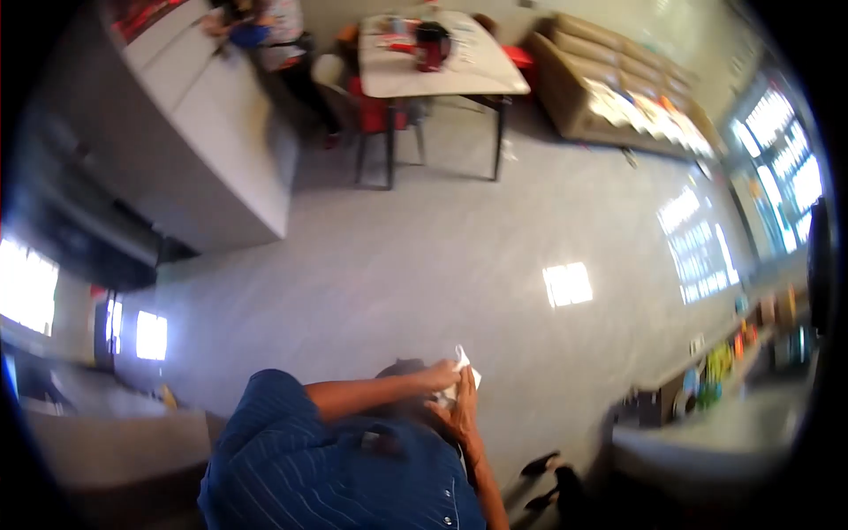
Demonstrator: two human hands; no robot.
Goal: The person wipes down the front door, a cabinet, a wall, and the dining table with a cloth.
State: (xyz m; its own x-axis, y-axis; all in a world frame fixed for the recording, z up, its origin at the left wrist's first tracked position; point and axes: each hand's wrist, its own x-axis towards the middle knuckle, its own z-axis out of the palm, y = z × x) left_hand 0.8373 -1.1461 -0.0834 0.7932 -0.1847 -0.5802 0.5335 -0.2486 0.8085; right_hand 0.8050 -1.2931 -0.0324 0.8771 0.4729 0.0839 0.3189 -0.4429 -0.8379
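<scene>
Both hands on a white item, mid-room

Floor (397, 238) is grey, v. shiny, w/ bright window patches reflected in it. White table (397, 83) stands at the far side; dark-red jug (433, 46) about midway btwn its near & far edges, small red bits (402, 48) to the left of it. Red chair (380, 119) tucked nr the table's near-left corner. Tan sofa (592, 55) is off past the table's right edge, white cover (609, 106) along its seat; window (782, 168) beyond, on the R wall. Pale counter (234, 124) runs up the left, & another person (284, 35) stands at its far end w/ smth blue (250, 36) by their hands. Cluttered ledge (698, 446) on the R side.

White item (477, 378), paper or cloth (can't tell which), is up off the floor in front of the wearer's blue striped shirt (353, 477), right btwn the hands. L hand (439, 377) comes across from the left, fingers closed on it; a loose end pokes up past the fingertips. R hand (464, 411) sits just below & to the right, touching it, fingers pointing up along it, thumb out to the left; too small & blurry to tell if it's gripping or only steadying. One corner juts out beyond the R fingers.
</scene>
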